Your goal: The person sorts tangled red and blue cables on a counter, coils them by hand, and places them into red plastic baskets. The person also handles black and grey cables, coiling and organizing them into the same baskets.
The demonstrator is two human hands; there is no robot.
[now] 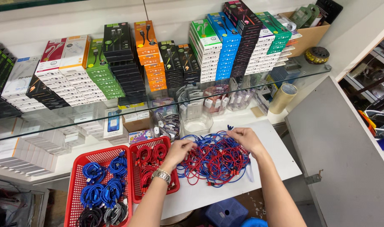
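Forearms: both enter from the bottom edge of the view; a metal wristwatch sits on the left wrist.
Left hand: rests on the left side of the cable pile, beside the right rim of the smaller basket; fingers curled down into the strands and closed on red and blue cable.
Right hand: lies on the rear right part of the pile; fingers bent and drawn together, pinching a blue cable whose plug end sticks up just behind them.
Cable pile: loose tangle of red and blue cables, spread on the white counter between the two hands, near its front edge.
Smaller red basket: at the counter's front left, holds coiled red cables.
Larger red basket: touching the smaller one on its left; holds coiled blue cables, with black and grey coils at its near end.
Clear plastic tubs: stand behind the pile, toward the counter's rear edge.
Tape roll: upright at the rear right corner.
Glass shelf: spans above the counter's rear, carrying stacked boxes in many colours.
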